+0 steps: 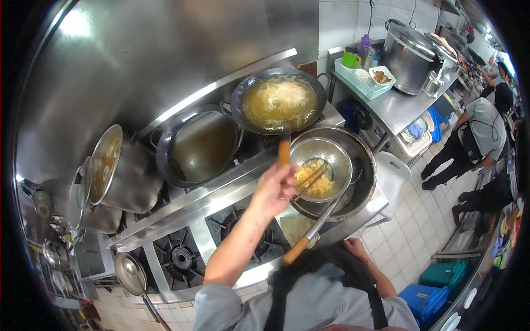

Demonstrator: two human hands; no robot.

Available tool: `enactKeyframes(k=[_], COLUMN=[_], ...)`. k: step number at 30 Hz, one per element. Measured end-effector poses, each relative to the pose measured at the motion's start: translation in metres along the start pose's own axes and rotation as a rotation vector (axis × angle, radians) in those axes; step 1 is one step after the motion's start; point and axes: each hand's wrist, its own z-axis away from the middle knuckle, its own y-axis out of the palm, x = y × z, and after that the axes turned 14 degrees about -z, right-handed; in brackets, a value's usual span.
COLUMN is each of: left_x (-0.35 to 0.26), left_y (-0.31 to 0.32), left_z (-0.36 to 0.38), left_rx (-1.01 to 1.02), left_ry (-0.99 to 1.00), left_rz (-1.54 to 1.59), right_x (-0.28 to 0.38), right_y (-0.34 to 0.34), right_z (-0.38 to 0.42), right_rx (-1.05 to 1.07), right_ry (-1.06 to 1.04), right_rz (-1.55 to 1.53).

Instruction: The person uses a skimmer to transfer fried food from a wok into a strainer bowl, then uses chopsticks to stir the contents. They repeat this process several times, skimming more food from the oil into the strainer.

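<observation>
My left hand (273, 188) is closed around the lower end of a wooden-handled tool (284, 150), whose working end lies hidden in the wok. In that wok (238, 107), pale food (282, 95) bubbles in yellow oil. Right by my left hand, a steel bowl (341, 151) holds yellow fried bits (316, 186); wooden chopsticks (312, 182) lean in it. The bowl sits inside a large dark pan (364, 196). A wooden-handled ladle (296, 251) rests across the pan's near rim. My right hand (358, 248) hangs low beside my apron near the stove edge, its fingers partly hidden.
A second wok (165, 160) of dark liquid and a tall stockpot (132, 176) stand to the left. Burners (181, 255) line the stove front. A big ladle (131, 271) juts out at lower left. A white stool (393, 176) and a co-worker (486, 129) are on the right.
</observation>
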Motion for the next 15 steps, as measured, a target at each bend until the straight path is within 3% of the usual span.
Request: enactKeyframes(k=[3,7,11,15], left_x=[-0.003,0.012,0.006,0.018], left_y=[0.017,-0.002,0.029,0.012], left_z=[0.010,-0.013,0.014,-0.013], left_rx=[0.036,-0.010,0.024,0.006], left_ry=[0.003,0.008,-0.006,0.026], left_rz=[-0.122,0.105,0.040,0.091], right_x=[0.020,0.001,-0.009,-0.011], right_y=[-0.004,0.000,0.001,0.002], right_z=[0.005,0.000,-0.002,-0.005], right_rx=[-0.007,-0.003,-0.002,0.021], right_ry=[0.056,0.039,0.042,0.046], right_rz=[-0.022,-0.015,-0.045,-0.040])
